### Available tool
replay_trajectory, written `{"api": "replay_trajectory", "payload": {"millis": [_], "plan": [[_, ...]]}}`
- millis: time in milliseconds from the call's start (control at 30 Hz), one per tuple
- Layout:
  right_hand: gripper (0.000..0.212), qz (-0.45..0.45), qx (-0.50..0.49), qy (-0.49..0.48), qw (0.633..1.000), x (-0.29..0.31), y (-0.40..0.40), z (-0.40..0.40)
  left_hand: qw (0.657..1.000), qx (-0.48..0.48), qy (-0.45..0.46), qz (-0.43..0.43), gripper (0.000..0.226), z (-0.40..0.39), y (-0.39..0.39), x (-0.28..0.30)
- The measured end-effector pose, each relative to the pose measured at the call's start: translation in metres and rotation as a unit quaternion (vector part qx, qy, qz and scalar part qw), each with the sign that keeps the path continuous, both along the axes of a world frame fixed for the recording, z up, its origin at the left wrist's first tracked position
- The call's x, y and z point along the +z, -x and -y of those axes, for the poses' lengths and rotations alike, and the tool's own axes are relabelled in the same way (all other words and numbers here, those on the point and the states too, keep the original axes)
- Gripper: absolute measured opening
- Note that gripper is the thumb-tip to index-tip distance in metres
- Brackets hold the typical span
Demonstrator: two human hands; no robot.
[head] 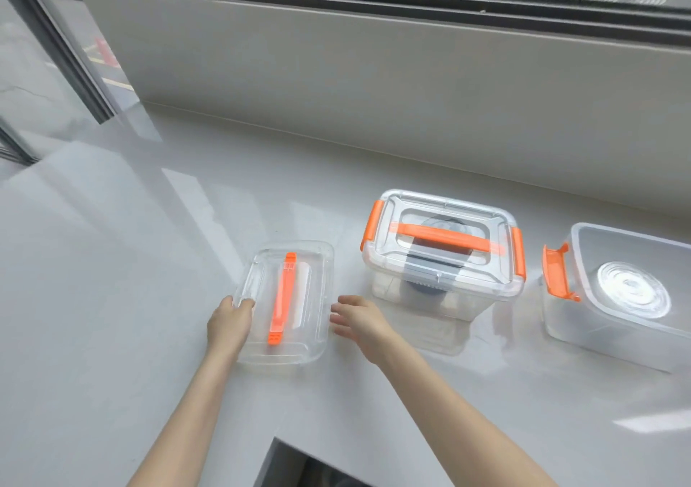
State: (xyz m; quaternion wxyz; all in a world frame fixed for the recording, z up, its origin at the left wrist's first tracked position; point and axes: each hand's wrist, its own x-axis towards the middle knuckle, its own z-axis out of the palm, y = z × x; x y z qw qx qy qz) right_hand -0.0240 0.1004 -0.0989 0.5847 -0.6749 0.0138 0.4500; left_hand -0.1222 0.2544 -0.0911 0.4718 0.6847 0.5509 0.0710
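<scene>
A clear plastic lid [295,273] with an orange handle [282,297] lies flat on the pale counter [149,262]. My left hand [230,322] grips the lid's left edge, fingers curled over the rim. My right hand [355,320] hovers just right of the lid with its fingers straight and spread, apart from the rim. To the right stands a closed clear box [443,251] with orange latches and an orange handle, a dark round object inside it. Further right, an open clear box [628,292] with an orange latch holds a clear round object.
A grey wall and a dark window frame [448,4] run along the back of the counter. The counter's front edge has a notch [299,464] between my forearms. A glass pane [56,75] stands at the far left.
</scene>
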Motion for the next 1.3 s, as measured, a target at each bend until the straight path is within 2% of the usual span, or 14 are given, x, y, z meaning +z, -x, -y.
{"api": "replay_trajectory", "payload": {"millis": [33,100,233,400,500,600,667,767,900,1000,1100,1200,1300], "plan": [[0.05,0.011,-0.004,-0.008,1.0,0.003,-0.003,-0.001,1.0,0.018,0.007,0.012,0.017,-0.002,0.0,0.001],[0.046,0.023,-0.005,-0.034,0.999,0.014,-0.008,-0.003,0.997,0.057,0.029,0.047,0.025,-0.008,0.0,0.004],[0.033,0.012,0.004,-0.136,0.991,0.055,-0.016,0.001,0.98,0.105,0.105,0.131,0.02,-0.007,-0.011,0.025],[0.019,0.121,0.02,-0.211,0.97,0.114,-0.034,0.037,0.957,0.063,0.124,0.255,0.015,0.023,-0.045,0.07],[0.02,0.18,0.011,-0.219,0.959,0.147,-0.049,0.078,0.947,-0.009,0.155,0.28,0.019,0.054,-0.07,0.093],[0.022,0.234,0.008,-0.195,0.952,0.171,-0.065,0.125,0.941,-0.119,0.191,0.254,0.023,0.089,-0.094,0.106],[0.022,0.272,0.008,-0.17,0.947,0.183,-0.073,0.163,0.92,-0.175,0.243,0.255,0.031,0.115,-0.112,0.111],[0.024,0.333,0.022,-0.123,0.935,0.196,-0.08,0.216,0.885,-0.191,0.298,0.303,0.042,0.145,-0.137,0.121],[0.019,0.427,0.036,-0.003,0.903,0.195,-0.09,0.279,0.832,-0.198,0.359,0.374,0.047,0.194,-0.172,0.13],[0.023,0.489,0.061,0.111,0.863,0.179,-0.099,0.313,0.832,-0.244,0.332,0.371,0.038,0.23,-0.192,0.125],[0.027,0.507,0.054,0.184,0.84,0.155,-0.113,0.349,0.86,-0.284,0.253,0.341,0.009,0.27,-0.207,0.111],[0.028,0.514,0.064,0.248,0.819,0.131,-0.126,0.38,0.886,-0.333,0.159,0.28,0.005,0.308,-0.219,0.089],[0.029,0.513,0.082,0.278,0.808,0.109,-0.136,0.4,0.912,-0.341,0.065,0.221,0.013,0.332,-0.225,0.067]]}}
